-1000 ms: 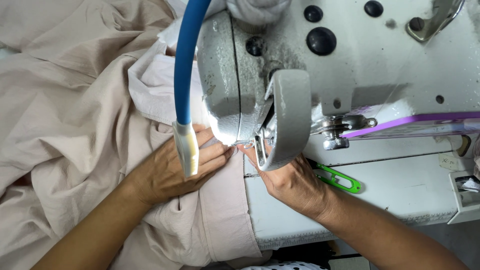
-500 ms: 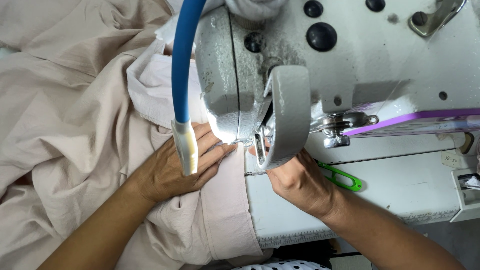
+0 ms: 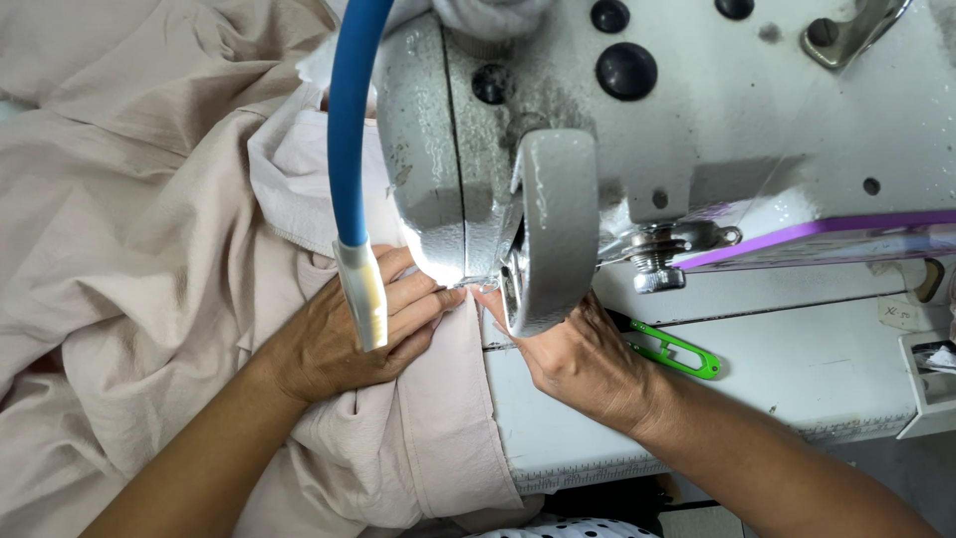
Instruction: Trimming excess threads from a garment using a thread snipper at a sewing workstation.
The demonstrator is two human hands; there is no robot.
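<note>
My left hand (image 3: pixel 344 334) lies flat on beige fabric (image 3: pixel 139 239), fingers spread and pressing it down just left of the sewing machine head (image 3: pixel 637 139). My right hand (image 3: pixel 578 354) rests on the white machine table (image 3: pixel 797 369), its fingers reaching under the head and pinching the fabric edge near the needle area, which the grey head hides. A blue hose with a white tip (image 3: pixel 351 179) hangs over my left hand.
Green thread snips (image 3: pixel 677 351) lie on the table beside my right wrist. A purple strip (image 3: pixel 827 239) runs along the machine body. Beige fabric is heaped over the whole left side. A small white tray (image 3: pixel 931 384) sits at the right edge.
Both hands have stayed at the needle area with only small shifts. The right hand's fingers have slid slightly further under the head.
</note>
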